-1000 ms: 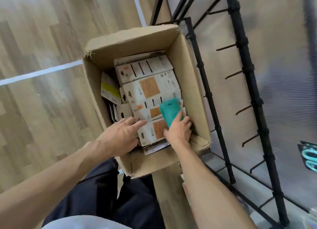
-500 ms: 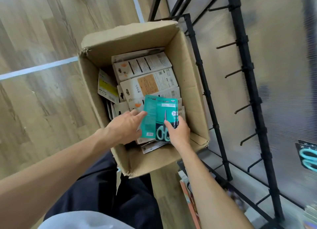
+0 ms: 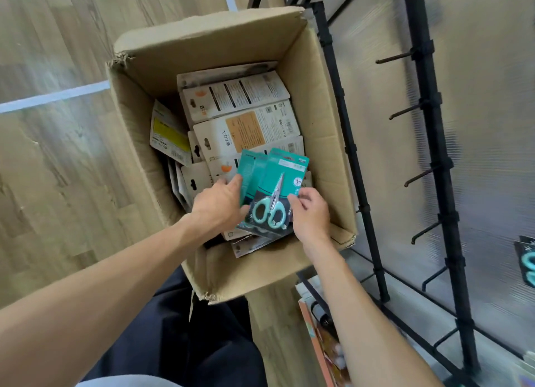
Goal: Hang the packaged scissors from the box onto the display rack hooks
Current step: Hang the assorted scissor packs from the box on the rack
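— Item one, far left?
— I log the left hand (image 3: 218, 202), fingers curled on teal scissors packs (image 3: 251, 172) inside the cardboard box (image 3: 318, 143).
— Next?
— Front pack (image 3: 282, 181), scissors showing, pinched at its edge by my right hand (image 3: 311, 212).
— Rightmost?
— Black display rack (image 3: 428, 126), its hooks (image 3: 405, 111) bare beside the box.

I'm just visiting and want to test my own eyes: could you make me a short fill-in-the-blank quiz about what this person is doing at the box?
1. The teal packs held over the cardboard box contain ____.
2. The packs are held by ____ hands, the left hand and right hand.
3. The black rack hooks stand on the person's ____ side.

Missing words: scissors; both; right
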